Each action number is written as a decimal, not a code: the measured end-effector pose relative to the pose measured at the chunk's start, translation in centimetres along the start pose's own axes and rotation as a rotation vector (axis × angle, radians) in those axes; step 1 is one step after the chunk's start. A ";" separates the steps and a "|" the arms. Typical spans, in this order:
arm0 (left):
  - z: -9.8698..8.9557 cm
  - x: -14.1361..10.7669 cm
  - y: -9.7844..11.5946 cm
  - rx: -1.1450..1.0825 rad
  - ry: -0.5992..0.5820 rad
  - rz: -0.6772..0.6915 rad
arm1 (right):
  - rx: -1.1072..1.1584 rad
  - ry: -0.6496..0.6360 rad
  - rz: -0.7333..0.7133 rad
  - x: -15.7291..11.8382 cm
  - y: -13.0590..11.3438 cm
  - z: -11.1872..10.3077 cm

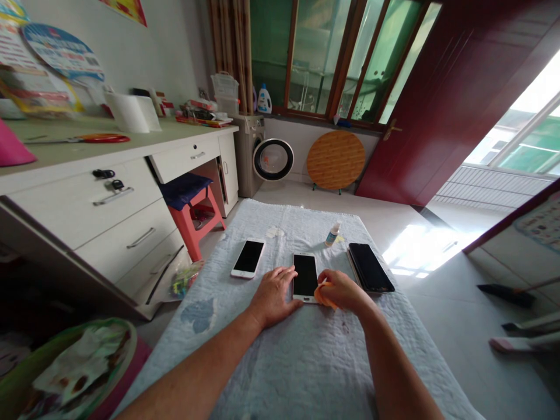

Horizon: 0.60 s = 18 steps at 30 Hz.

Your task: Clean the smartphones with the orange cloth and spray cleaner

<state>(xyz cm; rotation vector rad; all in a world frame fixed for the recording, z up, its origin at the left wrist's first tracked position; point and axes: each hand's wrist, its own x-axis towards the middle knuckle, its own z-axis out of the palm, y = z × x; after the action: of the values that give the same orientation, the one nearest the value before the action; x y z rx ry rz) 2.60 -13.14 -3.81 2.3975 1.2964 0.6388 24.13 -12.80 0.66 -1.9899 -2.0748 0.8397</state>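
A white-framed smartphone (305,277) with a dark screen lies face up on the cloth-covered table. My left hand (273,293) holds its left side, fingers at the edge and thumb by the lower corner. Bunched in the closed fingers of my right hand (343,290) is an orange cloth (327,295), touching the phone's lower right edge. Another white smartphone (248,258) lies to the left. On the right, a black smartphone (370,267) rests on top of a flat item, mostly hidden beneath it. Behind the middle phone stands a small spray bottle (332,234).
A pale blue cloth (280,361) with some wrinkles covers the table. To the left are a desk with drawers (118,213), a red stool (196,219) and a waste bin (131,350). A washing machine (250,154) with its door open stands farther back.
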 end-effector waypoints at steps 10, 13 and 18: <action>0.3 -0.1 -0.3 0.004 0.010 0.001 | 0.211 -0.304 -0.028 -0.5 1.5 -0.7; 0.2 0.0 -0.2 0.006 0.003 0.003 | 0.211 -0.223 0.012 -0.3 1.3 -0.6; 0.0 0.0 -0.1 -0.001 -0.016 -0.007 | 0.161 -0.105 0.072 -0.2 0.6 -0.3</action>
<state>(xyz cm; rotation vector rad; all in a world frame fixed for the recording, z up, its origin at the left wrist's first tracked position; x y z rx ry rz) 2.55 -13.08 -3.81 2.3913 1.2973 0.6170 24.78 -12.91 0.70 -1.9850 -1.9289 1.1102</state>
